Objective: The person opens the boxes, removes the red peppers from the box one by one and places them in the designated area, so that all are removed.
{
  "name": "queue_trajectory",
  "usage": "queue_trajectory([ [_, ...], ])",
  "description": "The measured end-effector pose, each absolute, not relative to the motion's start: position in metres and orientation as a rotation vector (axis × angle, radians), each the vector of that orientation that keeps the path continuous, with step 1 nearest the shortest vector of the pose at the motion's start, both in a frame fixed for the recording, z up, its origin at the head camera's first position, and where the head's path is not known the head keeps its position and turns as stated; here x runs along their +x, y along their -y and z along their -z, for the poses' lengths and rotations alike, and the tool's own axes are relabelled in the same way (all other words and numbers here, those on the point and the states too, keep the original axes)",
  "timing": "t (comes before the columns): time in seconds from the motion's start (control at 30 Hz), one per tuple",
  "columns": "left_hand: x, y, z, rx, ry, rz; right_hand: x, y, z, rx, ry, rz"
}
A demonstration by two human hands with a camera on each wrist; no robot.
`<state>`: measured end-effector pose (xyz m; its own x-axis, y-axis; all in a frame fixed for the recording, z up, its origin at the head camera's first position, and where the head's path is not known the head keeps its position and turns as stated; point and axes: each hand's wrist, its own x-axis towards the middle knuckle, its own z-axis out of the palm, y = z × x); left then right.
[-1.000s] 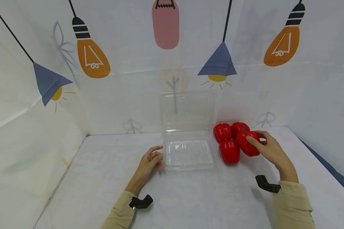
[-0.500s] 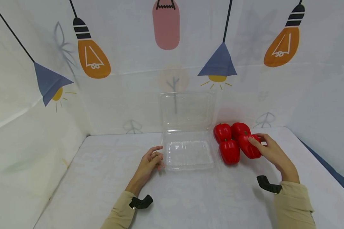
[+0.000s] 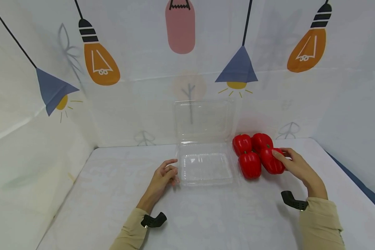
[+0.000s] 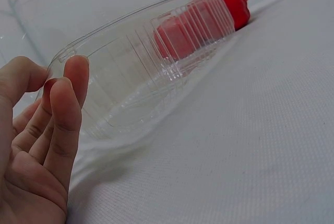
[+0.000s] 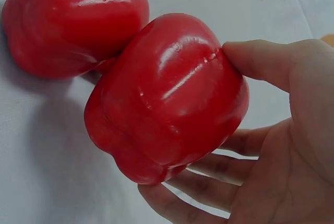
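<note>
A clear plastic clamshell container (image 3: 206, 182) stands with its lid raised against the backdrop. At its left edge, my left hand (image 3: 165, 175) pinches the rim between thumb and fingers, as the left wrist view shows close up. My right hand (image 3: 295, 165) holds a red bell pepper (image 3: 272, 161), thumb on top and the other fingers along its far side and underneath. In the right wrist view this pepper (image 5: 172, 98) overlaps another bell pepper (image 5: 78, 25) to its left. Three more red bell peppers (image 3: 250, 165) sit grouped right of the container.
A white cloth covers the table (image 3: 200, 218). Behind it hangs a pale backdrop (image 3: 137, 104) printed with lamps and bulbs, close to the container's lid. Each wrist carries a black camera mount (image 3: 154, 220) over a tan sleeve (image 3: 129, 231).
My right hand has shifted slightly right and toward me, lowering the gripped bell pepper beside the others. The left hand and the container have stayed put.
</note>
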<state>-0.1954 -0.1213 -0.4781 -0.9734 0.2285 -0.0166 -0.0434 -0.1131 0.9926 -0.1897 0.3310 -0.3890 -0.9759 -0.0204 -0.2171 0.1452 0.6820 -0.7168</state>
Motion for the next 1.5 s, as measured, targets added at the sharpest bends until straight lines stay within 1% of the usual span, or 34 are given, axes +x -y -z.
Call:
queue_trajectory([
  [0.7, -0.195, 0.120, 0.479, 0.211, -1.937, -2.219, -0.192, -0.340, 0.396, 0.129, -2.633, 1.076],
  [1.5, -0.194, 0.121, 0.477, 0.239, -1.935, -2.256, -0.194, -0.347, 0.409, 0.116, -2.566, 1.108],
])
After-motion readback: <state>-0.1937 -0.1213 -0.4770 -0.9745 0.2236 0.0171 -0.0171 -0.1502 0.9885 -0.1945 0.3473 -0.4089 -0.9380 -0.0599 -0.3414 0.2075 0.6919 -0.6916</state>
